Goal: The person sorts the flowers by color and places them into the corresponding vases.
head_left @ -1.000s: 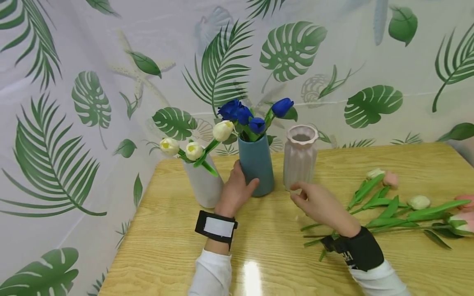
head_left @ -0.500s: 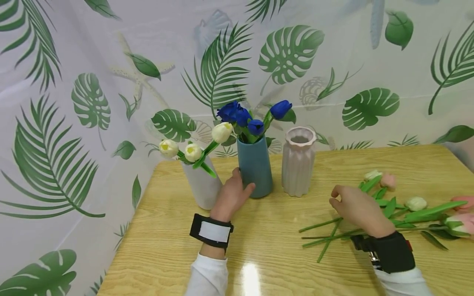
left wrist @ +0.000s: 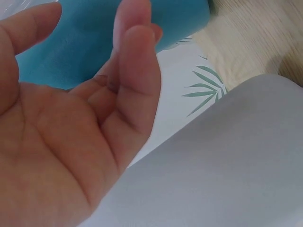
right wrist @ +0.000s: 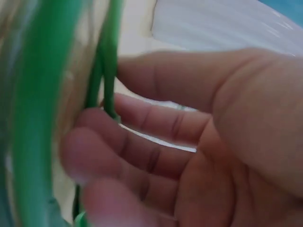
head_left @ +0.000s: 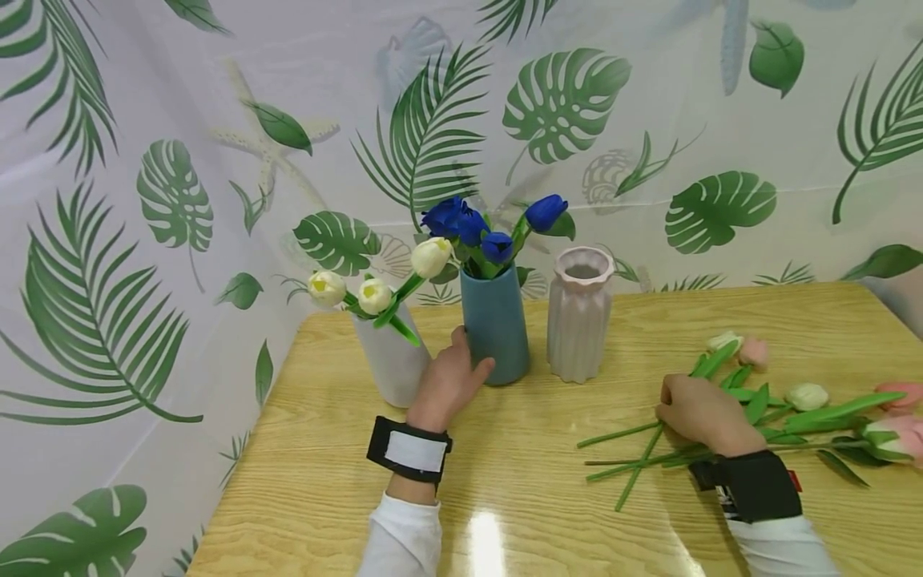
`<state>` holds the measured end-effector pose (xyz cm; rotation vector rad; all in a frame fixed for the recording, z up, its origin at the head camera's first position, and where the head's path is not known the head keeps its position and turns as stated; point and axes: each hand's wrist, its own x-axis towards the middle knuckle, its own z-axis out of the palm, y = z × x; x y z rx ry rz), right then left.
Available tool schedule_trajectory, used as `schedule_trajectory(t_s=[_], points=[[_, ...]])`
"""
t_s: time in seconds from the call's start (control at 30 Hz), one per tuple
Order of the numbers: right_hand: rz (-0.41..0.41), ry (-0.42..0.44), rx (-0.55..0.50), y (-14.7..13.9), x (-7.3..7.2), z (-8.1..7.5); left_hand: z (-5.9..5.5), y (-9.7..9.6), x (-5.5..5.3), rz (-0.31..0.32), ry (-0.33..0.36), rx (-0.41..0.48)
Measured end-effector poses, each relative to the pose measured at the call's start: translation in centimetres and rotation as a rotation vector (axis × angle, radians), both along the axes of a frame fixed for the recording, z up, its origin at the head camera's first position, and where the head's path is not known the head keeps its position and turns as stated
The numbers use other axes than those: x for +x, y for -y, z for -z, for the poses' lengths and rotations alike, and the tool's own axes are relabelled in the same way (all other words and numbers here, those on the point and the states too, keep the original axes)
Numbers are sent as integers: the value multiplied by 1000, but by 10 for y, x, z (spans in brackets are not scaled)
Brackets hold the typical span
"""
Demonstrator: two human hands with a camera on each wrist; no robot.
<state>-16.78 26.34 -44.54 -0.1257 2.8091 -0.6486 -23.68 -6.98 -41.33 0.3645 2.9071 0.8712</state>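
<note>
Three cream-white tulips (head_left: 375,296) lean from a smooth pale-grey vase (head_left: 392,362); the left-hand grip (head_left: 447,385), fingers loosely apart, is just beside a tapering teal vase (head_left: 496,320) of blue flowers (head_left: 472,227); then a fluted pale-pink vase (head_left: 579,324); the right-hand grip (head_left: 705,413) pinches a slim green stem (right wrist: 110,52) over the wood-grain bench (head_left: 534,497)

Mid vase (head_left: 495,328) is teal, stems (head_left: 618,435) grn, backdrop (head_left: 750,132) pale w/ grn leaves (head_left: 728,208).

leaf-print wall covering (head_left: 461,120), printed starfish (head_left: 270,151), wood-grain tabletop (head_left: 534,489)
</note>
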Motion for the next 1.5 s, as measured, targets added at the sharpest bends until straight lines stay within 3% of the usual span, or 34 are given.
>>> schedule_trajectory(t_s=[0.2,0.5,0.87,1.1,1.2,1.27,1.4,1.43,1.5], points=[[18,-4,-23,3,0,2,0,0,0,1,5,-1],[-26,-42,-127,9,-3,8,2,0,0,-5,22,7],[103,17,-223,7,1,-8,0,1,1,11,9,10],[225,-25,-425,0,1,5,0,1,2,9,14,9],[292,5,-615,-5,-4,15,-1,1,2,9,14,3],[350,91,-878,-9,-8,20,-1,0,2,8,18,1],[421,340,-1534,-15,-14,25,0,0,1,8,23,4],[427,406,-1664,-15,-16,26,0,1,1,7,24,4],[392,500,-1827,-13,-18,27,0,0,0,7,26,7]])
